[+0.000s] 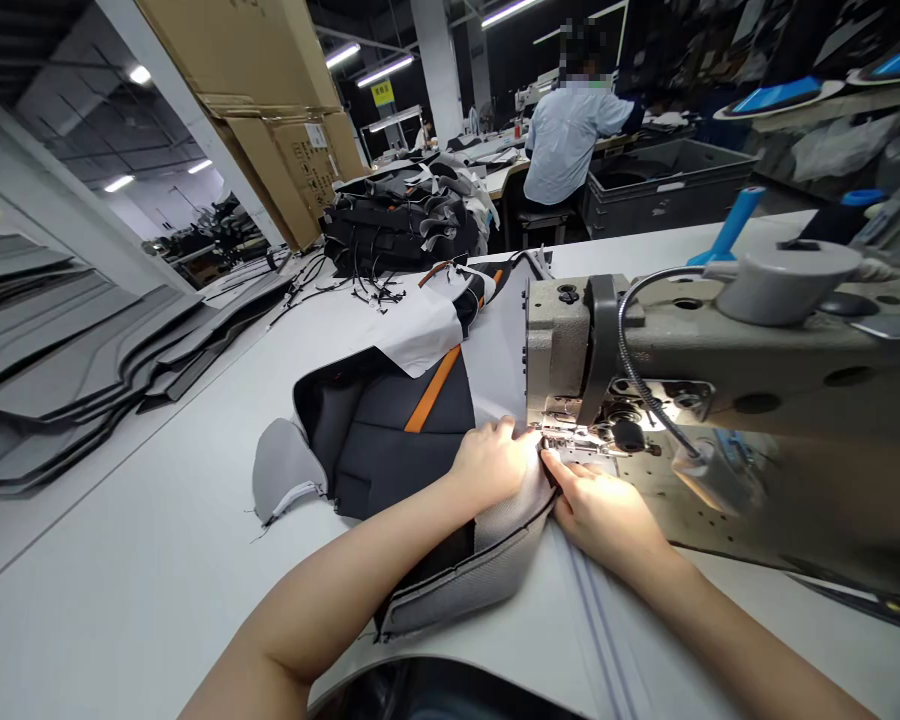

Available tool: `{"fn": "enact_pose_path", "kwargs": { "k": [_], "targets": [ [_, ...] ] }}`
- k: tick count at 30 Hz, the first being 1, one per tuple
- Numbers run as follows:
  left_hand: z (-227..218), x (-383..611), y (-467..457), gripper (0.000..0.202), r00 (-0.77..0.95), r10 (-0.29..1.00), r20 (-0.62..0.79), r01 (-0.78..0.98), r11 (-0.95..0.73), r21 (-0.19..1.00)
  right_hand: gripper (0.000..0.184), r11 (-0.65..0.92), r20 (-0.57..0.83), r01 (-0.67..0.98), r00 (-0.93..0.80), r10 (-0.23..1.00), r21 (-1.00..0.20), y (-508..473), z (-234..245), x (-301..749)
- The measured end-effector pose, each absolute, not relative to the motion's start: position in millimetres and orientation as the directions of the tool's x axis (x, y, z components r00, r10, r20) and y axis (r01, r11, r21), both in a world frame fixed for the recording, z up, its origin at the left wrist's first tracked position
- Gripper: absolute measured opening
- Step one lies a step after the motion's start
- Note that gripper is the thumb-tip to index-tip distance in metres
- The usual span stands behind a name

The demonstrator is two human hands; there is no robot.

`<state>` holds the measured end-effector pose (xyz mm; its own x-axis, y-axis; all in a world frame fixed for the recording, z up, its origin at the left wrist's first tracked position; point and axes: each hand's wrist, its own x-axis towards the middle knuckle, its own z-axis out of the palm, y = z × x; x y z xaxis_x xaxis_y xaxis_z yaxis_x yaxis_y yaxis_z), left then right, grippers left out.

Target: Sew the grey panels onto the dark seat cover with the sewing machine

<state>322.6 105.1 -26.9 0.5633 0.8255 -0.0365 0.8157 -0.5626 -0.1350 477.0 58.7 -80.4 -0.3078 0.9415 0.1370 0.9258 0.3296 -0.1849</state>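
A black and grey sewn fabric cover (412, 465) with an orange stripe lies on the white table, its grey mesh edge running up to the sewing machine (720, 360). My left hand (499, 460) is closed on the cover just left of the lit needle area. With thumb and fingers at the cover's edge, my right hand (596, 510) grips it close to the presser foot (562, 440). Both sets of fingertips are nearly touching the foot. The needle tip and the exact stitch line are too small to make out.
A pile of dark sewn pieces (405, 220) stands behind the cover. Grey panels (82, 350) are stacked at the left, beside tall cardboard boxes (270, 110). Farther back, a person in a light blue shirt (566, 140) sits near a grey bin (667, 190).
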Motion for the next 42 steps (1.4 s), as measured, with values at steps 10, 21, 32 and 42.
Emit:
{"fn": "enact_pose_path", "kwargs": {
  "k": [10,21,32,42],
  "targets": [
    [-15,334,112,0.027,0.507,0.848,-0.157,0.841,-0.526,-0.128,0.049,0.302,0.125,0.930,-0.281,0.951,-0.207,59,-84,475],
    [2,326,73,0.036,0.594,0.711,-0.376,0.797,-0.585,0.153,0.037,0.155,0.139,0.894,-0.105,0.985,-0.420,55,-85,495],
    [-5,331,46,0.064,0.532,0.689,-0.492,0.822,-0.559,0.107,0.036,0.227,0.187,0.755,-0.140,0.972,-0.615,54,-92,497],
    [-11,335,56,0.058,0.530,0.717,-0.453,0.830,-0.548,0.103,0.043,0.288,0.241,0.794,-0.183,0.953,-0.536,52,-97,490]
  ]
}}
